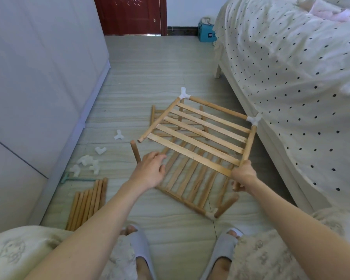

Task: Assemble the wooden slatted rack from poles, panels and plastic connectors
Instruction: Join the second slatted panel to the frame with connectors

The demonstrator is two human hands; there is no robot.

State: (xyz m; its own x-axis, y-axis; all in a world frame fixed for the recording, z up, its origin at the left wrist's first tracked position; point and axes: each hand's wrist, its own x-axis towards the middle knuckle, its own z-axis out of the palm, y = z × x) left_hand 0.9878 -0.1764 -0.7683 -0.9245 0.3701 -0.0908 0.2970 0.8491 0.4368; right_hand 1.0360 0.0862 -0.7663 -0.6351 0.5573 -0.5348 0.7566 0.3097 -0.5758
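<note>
Hanging tilted above the tiled floor [150,63], the slatted panel [198,130] carries white connectors [184,94] on its two far corners and is held up by the right hand [243,174], whose fingers curl round the near end of its right side pole. The left hand [151,168] hovers with fingers relaxed and empty beside an upright pole [135,153]. Another slatted panel [190,178] lies on the floor beneath, with loose connectors [87,162] and a bundle of poles [87,203] to the left.

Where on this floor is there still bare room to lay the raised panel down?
Bare tiles lie beyond the raised panel toward the red door, between the wardrobe and the bed. A smaller patch lies before the slippers. Crowded: white connectors and the pole bundle at left, floor panels in the middle.
</note>
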